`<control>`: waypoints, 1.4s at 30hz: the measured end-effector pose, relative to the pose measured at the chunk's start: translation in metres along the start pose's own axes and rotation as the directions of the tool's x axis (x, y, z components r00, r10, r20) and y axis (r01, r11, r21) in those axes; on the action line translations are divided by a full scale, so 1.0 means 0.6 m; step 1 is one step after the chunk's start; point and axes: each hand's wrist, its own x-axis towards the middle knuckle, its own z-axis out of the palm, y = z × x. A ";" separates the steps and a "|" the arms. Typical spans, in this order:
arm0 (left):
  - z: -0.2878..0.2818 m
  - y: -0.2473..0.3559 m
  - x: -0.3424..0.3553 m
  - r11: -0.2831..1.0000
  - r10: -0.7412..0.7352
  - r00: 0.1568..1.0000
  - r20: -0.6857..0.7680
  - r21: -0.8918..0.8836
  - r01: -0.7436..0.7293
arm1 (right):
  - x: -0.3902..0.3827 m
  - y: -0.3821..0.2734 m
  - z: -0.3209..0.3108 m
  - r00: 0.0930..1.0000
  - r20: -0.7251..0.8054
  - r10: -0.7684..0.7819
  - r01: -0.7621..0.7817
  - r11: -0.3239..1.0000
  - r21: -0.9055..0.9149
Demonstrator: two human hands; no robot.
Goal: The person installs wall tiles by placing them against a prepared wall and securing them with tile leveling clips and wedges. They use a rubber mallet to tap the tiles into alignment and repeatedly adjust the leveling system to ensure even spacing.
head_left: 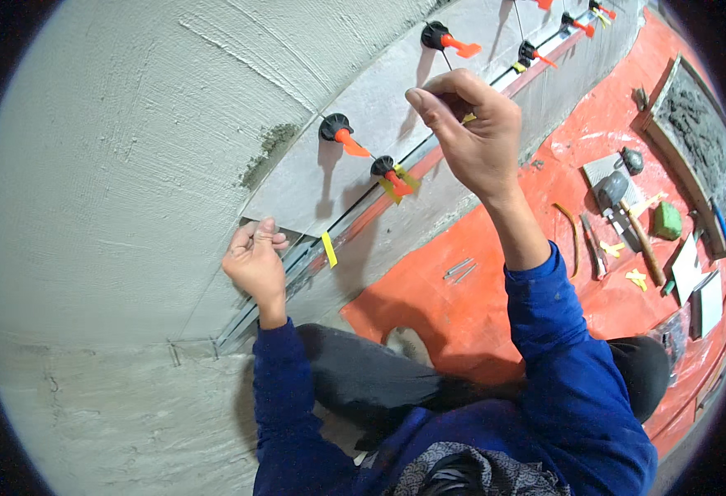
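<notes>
Grey tiles (297, 186) are set along the rough plastered wall. Black-and-orange levelling clips stand on their joints, one clip (345, 136) on the upper edge and another clip (392, 174) by the lower edge. My left hand (255, 263) is closed beside the left corner of the nearest tile, thumb against the curled fingers; what it pinches, if anything, is hidden. My right hand (474, 128) is raised in front of the tiles, thumb and fingers curled together. A speck of yellow shows by its palm, too small to name. A yellow strip (330, 250) sticks out under the tile edge, near a metal rail (251, 310).
An orange sheet (429, 289) covers the floor at right. On it lie a mallet (627, 211), a notched trowel (602, 174), a green sponge (667, 221), yellow wedges (636, 279) and white tile pieces (687, 266). A tray (685, 169) holds grey mortar.
</notes>
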 end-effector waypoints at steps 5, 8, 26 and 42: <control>0.011 0.002 0.000 0.999 0.044 0.998 -0.038 0.011 -0.044 | -0.025 0.004 -0.022 0.995 -0.040 0.096 -0.095 0.995 0.037; 0.017 0.005 -0.003 0.998 0.052 0.996 -0.067 -0.024 -0.054 | -0.030 0.011 -0.028 0.991 -0.046 0.128 -0.125 0.991 0.050; 0.026 0.008 -0.014 0.998 0.067 0.995 -0.075 0.003 -0.067 | -0.068 0.039 0.005 0.980 -0.008 0.197 -0.197 0.979 -0.062; 0.003 -0.012 -0.017 0.954 0.266 0.963 0.029 0.135 -0.268 | -0.107 -0.051 0.073 0.964 0.259 -0.053 0.064 0.997 -0.034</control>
